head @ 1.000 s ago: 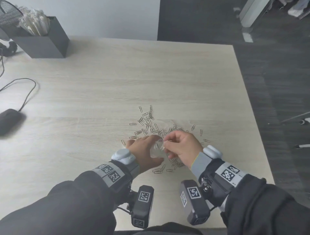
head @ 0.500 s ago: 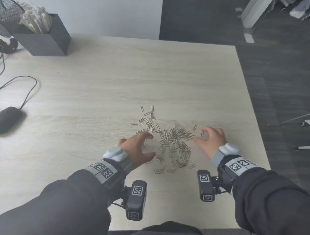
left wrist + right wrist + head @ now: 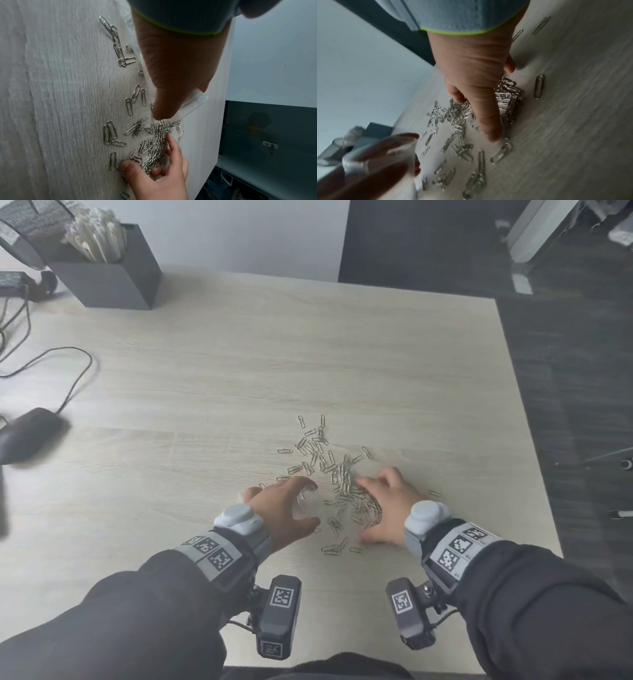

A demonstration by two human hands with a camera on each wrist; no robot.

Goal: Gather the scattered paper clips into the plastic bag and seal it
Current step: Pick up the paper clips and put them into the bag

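The left hand (image 3: 286, 510) curls round the mouth of the clear plastic bag (image 3: 307, 501), its grip pinching the rim so the opening gapes toward the paper clips (image 3: 346, 487); held that way, the bag can take whatever is swept in. The bag sits low on the counter (image 3: 205, 392), just left of the clip pile.

The right hand (image 3: 385, 508) lies on the far side of the pile from the bag, fingers spread and loosely bent, cupped over the densest heap; its grip encloses nothing yet. That placement suggests a rake toward the bag. Stray clips lie beyond the pile and nearer the body, so most of the gathering looks undone, and sealing is far off.
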